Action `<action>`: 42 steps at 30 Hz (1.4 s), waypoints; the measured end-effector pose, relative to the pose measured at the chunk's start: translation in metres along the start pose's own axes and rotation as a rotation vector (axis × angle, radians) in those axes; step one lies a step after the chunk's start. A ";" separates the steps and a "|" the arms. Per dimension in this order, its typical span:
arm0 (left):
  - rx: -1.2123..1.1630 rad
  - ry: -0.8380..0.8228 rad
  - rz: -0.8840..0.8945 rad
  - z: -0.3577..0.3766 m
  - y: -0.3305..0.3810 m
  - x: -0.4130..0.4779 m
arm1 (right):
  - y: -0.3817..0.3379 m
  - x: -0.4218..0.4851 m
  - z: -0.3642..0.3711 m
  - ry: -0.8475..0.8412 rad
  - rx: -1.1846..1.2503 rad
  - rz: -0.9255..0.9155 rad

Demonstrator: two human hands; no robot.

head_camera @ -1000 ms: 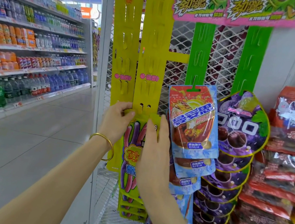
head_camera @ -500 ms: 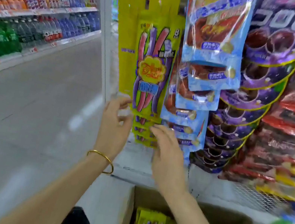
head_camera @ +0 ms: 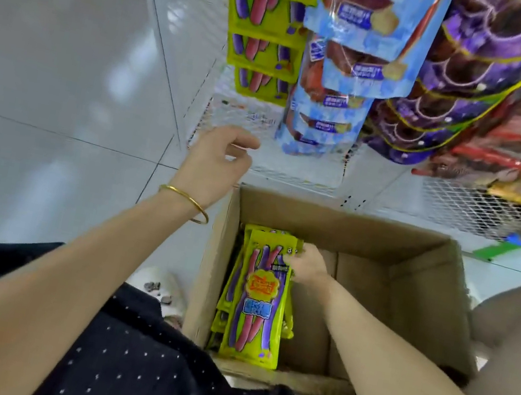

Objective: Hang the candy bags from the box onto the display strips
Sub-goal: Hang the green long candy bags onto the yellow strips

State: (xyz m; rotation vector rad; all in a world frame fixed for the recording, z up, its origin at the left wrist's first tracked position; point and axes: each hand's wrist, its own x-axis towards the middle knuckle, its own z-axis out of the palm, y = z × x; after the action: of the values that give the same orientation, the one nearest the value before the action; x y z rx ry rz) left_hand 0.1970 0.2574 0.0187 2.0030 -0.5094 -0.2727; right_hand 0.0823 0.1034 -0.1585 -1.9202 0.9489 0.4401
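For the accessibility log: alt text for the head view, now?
Right hand grips the top yellow-green candy bag in an open cardboard box on the floor. Left hand, empty and loosely curled, hovers below hanging candy bags.

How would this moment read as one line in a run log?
step: fetch next bag | right hand: grips top green candy bag in box | left hand: free, loosely curled

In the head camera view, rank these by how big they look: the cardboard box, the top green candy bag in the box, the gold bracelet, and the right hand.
1. cardboard box
2. top green candy bag
3. right hand, partly hidden behind the bag's edge
4. gold bracelet

The bracelet sits nearer the camera than the hand in the box, so those two are less certain.
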 end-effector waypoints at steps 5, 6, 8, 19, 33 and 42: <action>-0.016 -0.022 -0.029 0.007 0.002 0.005 | -0.006 0.006 0.014 0.023 0.370 0.243; -0.014 -0.031 -0.042 0.007 0.002 0.005 | -0.008 0.007 0.015 -0.002 0.396 0.266; -0.015 -0.039 -0.059 0.008 0.002 0.006 | -0.009 0.011 0.020 -0.008 0.402 0.287; -0.037 -0.047 -0.140 0.001 -0.003 0.002 | -0.019 0.001 0.021 -0.028 0.392 0.165; -0.011 -0.067 -0.126 -0.029 0.046 -0.002 | -0.125 -0.109 -0.095 0.063 0.573 -0.581; -0.200 -0.071 0.108 -0.151 0.198 0.024 | -0.263 -0.224 -0.154 0.617 0.221 -1.335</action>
State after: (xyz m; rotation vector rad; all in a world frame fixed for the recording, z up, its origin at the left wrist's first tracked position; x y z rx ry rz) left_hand 0.2318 0.2857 0.2644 1.7703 -0.6097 -0.3165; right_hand 0.1291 0.1430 0.2146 -2.0382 -0.1082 -1.0174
